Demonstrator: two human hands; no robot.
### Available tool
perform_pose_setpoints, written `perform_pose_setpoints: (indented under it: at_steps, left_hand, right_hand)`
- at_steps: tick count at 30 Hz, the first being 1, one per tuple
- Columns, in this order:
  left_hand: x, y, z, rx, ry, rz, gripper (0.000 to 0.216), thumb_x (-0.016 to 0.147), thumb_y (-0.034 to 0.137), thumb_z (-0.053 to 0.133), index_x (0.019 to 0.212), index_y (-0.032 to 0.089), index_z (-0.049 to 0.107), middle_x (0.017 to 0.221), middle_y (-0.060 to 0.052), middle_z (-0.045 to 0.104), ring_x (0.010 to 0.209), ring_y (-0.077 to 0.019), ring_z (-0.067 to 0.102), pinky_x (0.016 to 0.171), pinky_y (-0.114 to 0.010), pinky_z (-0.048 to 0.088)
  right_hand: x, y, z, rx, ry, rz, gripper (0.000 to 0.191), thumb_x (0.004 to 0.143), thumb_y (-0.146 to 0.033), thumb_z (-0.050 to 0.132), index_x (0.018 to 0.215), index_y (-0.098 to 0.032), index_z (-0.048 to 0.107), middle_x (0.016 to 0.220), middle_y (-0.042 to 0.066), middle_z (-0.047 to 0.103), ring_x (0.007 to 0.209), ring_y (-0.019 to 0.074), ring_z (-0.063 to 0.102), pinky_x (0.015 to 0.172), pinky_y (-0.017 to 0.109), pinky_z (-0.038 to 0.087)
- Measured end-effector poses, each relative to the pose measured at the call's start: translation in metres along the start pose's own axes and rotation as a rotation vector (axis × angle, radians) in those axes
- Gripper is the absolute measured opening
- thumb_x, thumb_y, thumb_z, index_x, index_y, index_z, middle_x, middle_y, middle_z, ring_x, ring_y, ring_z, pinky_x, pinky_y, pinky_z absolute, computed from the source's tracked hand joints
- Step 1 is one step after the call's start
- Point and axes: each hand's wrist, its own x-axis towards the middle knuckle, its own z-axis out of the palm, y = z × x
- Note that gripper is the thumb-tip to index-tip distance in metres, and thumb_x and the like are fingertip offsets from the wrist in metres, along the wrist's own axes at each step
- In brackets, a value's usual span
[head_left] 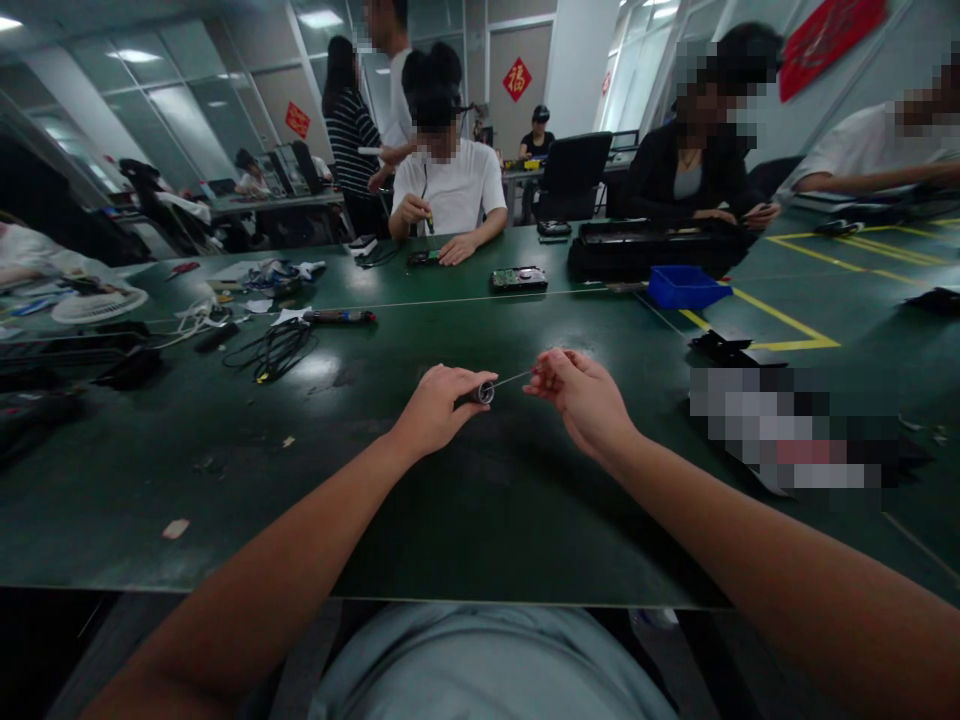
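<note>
My left hand (439, 405) is closed around a short dark cylinder (485, 393) whose round, pale-rimmed end faces right. A thin metal rod (512, 379) runs from that end toward my right hand (581, 395). The fingers of my right hand are pinched together at the rod's other end. Whether the rod goes inside the cylinder or only touches its rim, I cannot tell. Both hands are above the green table (540, 520), and most of the cylinder is hidden by my left fingers.
An electric screwdriver (341, 317) with a coiled black cable lies left. A circuit-board device (519, 278), a blue bin (686, 288) and a long black case (652, 245) stand farther back. Across the table, a person (454, 190) works with a tool. Black pieces (731, 350) lie right.
</note>
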Motion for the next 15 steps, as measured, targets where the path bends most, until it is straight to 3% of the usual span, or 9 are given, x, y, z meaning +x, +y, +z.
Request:
perform_pose_setpoints:
  at_steps: [3,5,11,15]
  left_hand:
    - [0.0023,0.0001,-0.0018,0.066,-0.072,-0.010,0.040,0.092,0.027,0.064,0.132,0.029,0.059,0.123,-0.005,0.067,0.117,-0.0239,0.056,0.107,-0.048,0.032]
    - [0.0030,-0.0015,-0.0019,0.086,-0.107,-0.027,0.041,0.092,0.029,0.064,0.133,0.028,0.058,0.122,-0.005,0.068,0.116,-0.0244,0.057,0.106,-0.048,0.033]
    - [0.0007,-0.0062,-0.0009,0.034,-0.066,-0.101,0.041,0.091,0.029,0.065,0.131,0.026,0.059,0.114,-0.005,0.068,0.108,-0.0237,0.060,0.101,-0.046,0.039]
    - [0.0004,-0.0029,-0.0017,-0.085,-0.008,-0.169,0.034,0.090,0.026,0.064,0.124,0.020,0.061,0.121,-0.008,0.064,0.110,-0.0232,0.059,0.098,-0.040,0.046]
  right_hand:
    - [0.0083,0.0069,-0.0051,0.051,-0.011,0.171,0.025,0.090,-0.045,0.054,0.077,-0.024,0.055,0.064,0.000,0.054,0.058,0.0168,0.056,0.072,0.041,0.061]
    - [0.0102,0.0092,-0.0060,0.069,0.024,0.186,0.023,0.090,-0.042,0.055,0.077,-0.024,0.055,0.064,0.000,0.054,0.057,0.0160,0.055,0.072,0.040,0.060]
    - [0.0037,0.0064,0.0005,0.013,0.119,0.051,0.019,0.088,-0.040,0.061,0.083,-0.021,0.059,0.075,0.000,0.060,0.065,0.0130,0.058,0.064,0.029,0.055]
    - [0.0011,0.0029,0.0013,-0.029,0.132,-0.021,0.020,0.087,-0.042,0.061,0.086,-0.021,0.060,0.076,0.000,0.061,0.066,0.0128,0.057,0.062,0.027,0.052]
